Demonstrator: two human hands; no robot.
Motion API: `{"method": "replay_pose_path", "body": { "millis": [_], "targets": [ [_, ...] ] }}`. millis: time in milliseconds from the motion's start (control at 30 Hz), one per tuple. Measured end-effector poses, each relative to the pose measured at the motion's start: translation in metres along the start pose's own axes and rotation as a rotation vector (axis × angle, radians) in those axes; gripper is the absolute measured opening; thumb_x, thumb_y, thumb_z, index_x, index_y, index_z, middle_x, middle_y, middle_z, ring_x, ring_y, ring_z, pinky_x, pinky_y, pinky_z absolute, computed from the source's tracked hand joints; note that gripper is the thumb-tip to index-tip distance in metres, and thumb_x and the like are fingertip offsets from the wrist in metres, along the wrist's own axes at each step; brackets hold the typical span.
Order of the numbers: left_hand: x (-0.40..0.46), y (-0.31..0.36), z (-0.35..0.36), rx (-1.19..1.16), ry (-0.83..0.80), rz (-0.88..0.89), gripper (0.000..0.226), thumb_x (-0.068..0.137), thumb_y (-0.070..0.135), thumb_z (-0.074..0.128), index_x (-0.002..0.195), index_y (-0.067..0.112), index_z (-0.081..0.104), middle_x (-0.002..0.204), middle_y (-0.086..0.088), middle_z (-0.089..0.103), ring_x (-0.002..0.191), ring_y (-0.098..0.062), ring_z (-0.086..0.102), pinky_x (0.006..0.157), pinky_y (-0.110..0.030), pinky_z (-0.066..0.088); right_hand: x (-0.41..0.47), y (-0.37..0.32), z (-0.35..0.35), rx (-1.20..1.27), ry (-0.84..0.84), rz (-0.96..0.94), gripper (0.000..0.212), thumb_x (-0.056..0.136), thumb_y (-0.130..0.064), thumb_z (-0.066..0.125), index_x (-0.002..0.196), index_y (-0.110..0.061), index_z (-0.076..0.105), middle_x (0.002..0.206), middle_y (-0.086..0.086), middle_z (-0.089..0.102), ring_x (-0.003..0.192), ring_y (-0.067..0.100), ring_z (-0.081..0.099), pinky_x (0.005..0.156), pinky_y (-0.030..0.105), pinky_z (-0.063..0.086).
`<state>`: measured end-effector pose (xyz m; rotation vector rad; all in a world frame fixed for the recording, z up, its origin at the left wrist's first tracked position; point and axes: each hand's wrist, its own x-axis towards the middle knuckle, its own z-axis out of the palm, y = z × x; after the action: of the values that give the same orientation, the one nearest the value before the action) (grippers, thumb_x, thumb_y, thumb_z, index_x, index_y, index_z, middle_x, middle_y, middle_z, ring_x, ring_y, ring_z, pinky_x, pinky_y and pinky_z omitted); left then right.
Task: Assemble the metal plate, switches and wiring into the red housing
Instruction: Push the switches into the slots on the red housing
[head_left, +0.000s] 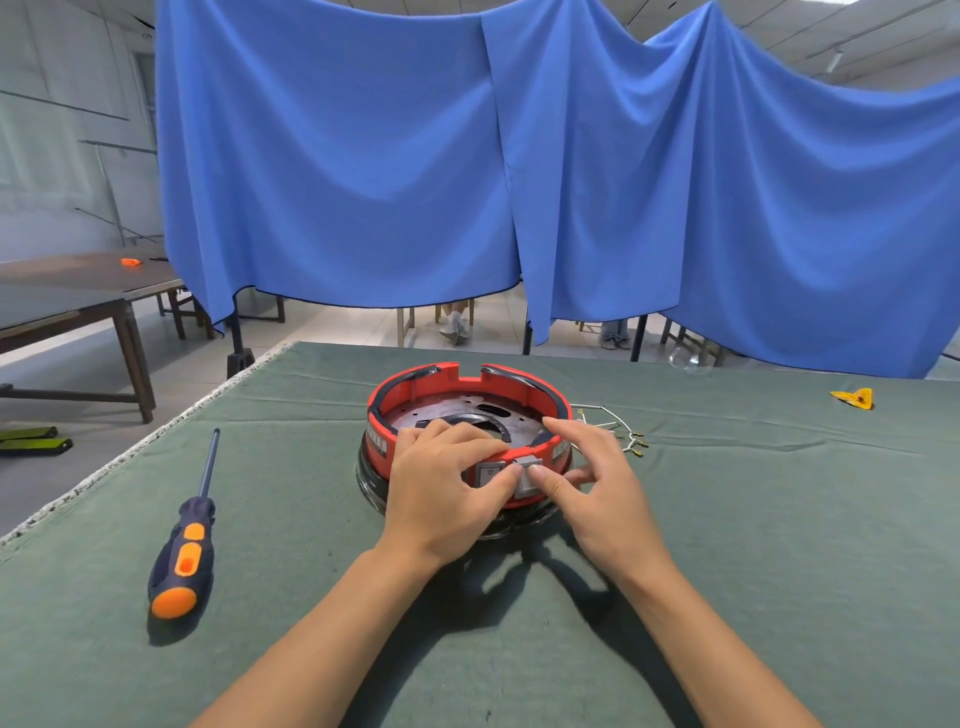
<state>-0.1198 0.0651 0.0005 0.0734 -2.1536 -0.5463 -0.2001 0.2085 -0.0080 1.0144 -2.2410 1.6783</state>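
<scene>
While the red housing (467, 387) sits at the middle of the worktop (727, 519), we pinch a grey switch (527, 475) at its near wall between both thumbs. Our left hand (441, 499) curls over the housing's near rim beside a seated switch (489, 474); our right hand (597, 483) presses the loose one, its grip narrow on it. The metal plate (467, 415) already lies inside the housing. The housing looks stiff and light, so we judge bracing the rim wise. Wiring (618, 428) waits right of the housing, a screwdriver (184, 540) well left; nothing blocks us.
</scene>
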Motion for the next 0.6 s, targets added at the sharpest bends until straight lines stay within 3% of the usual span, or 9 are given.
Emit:
{"method": "replay_pose_path", "body": {
  "millis": [100, 200, 333, 600],
  "targets": [
    [0.001, 0.001, -0.001, -0.016, 0.007, -0.006, 0.029, 0.078, 0.046, 0.061, 0.09, 0.025, 0.077, 0.089, 0.014, 0.071, 0.086, -0.008, 0.059, 0.077, -0.028, 0.029, 0.003, 0.005, -0.002, -0.061, -0.118, 0.012, 0.037, 0.088, -0.029, 0.065, 0.123, -0.038, 0.057, 0.128, -0.03, 0.041, 0.089, -0.011, 0.05, 0.082, 0.011, 0.043],
    [0.002, 0.002, -0.001, -0.023, 0.006, -0.019, 0.029, 0.078, 0.045, 0.061, 0.089, 0.024, 0.077, 0.088, 0.014, 0.071, 0.086, -0.009, 0.057, 0.077, -0.028, 0.028, 0.006, 0.005, -0.004, -0.042, -0.134, 0.004, 0.027, 0.087, -0.026, 0.067, 0.11, -0.038, 0.061, 0.122, -0.024, 0.046, 0.089, 0.002, 0.05, 0.078, 0.017, 0.044],
    [0.002, 0.002, -0.001, -0.029, -0.002, -0.025, 0.029, 0.078, 0.045, 0.06, 0.088, 0.024, 0.078, 0.088, 0.014, 0.071, 0.085, -0.009, 0.056, 0.077, -0.028, 0.027, 0.012, 0.002, -0.008, 0.01, -0.148, -0.028, 0.022, 0.084, -0.017, 0.071, 0.099, -0.033, 0.066, 0.112, -0.01, 0.052, 0.086, -0.008, 0.05, 0.067, 0.011, 0.039],
    [0.002, 0.0, -0.003, -0.041, -0.045, -0.029, 0.027, 0.079, 0.043, 0.06, 0.089, 0.024, 0.077, 0.089, 0.013, 0.071, 0.09, -0.009, 0.057, 0.081, -0.029, 0.031, 0.028, -0.004, -0.016, -0.019, -0.176, 0.008, 0.02, 0.071, -0.02, 0.081, 0.084, -0.03, 0.069, 0.1, -0.004, 0.053, 0.082, -0.015, 0.051, 0.069, 0.003, 0.036]
  ]
}}
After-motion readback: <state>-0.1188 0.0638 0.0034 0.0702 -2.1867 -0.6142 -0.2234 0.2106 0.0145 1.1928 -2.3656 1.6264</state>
